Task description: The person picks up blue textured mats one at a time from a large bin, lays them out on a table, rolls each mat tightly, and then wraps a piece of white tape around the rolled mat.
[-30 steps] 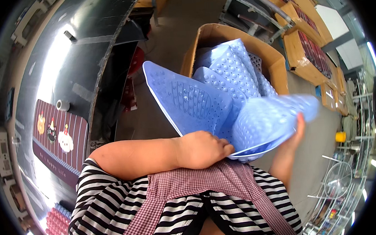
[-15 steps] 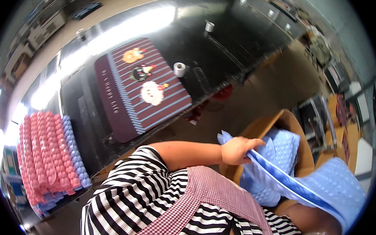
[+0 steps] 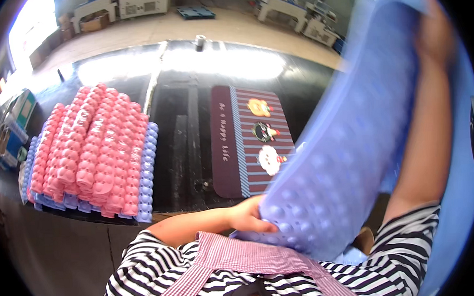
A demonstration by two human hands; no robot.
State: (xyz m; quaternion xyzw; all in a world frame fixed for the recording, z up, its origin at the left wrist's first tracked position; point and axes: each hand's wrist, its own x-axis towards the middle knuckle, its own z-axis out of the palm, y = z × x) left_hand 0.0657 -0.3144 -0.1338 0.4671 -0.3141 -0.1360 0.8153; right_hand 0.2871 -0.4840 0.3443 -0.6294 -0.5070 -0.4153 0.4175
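Note:
A long blue bath mat (image 3: 330, 180) with round bumps is stretched up diagonally in front of me, its upper part blurred by motion. My left hand (image 3: 251, 216) grips its near left corner, with the thumb over the bumpy face. High at the right, my right hand (image 3: 436, 33) is raised with the arm extended and holds the mat's far end; its fingers are smeared. Left of the blue mat, a dark maroon striped mat (image 3: 226, 172) with cartoon animals lies flat on the black table (image 3: 182, 172), partly covered by the blue one.
A pile of pink bumpy mats (image 3: 95, 150) rests on blue ones (image 3: 148, 171) at the table's left. A small white roll (image 3: 200, 42) stands at the far edge. A brown cardboard edge (image 3: 364, 240) shows below the blue mat. Machines (image 3: 143, 4) stand across the floor.
My view has turned left toward the table. The blue mat has come up from the cardboard box at the right and is now spread between both hands, my right hand raised high.

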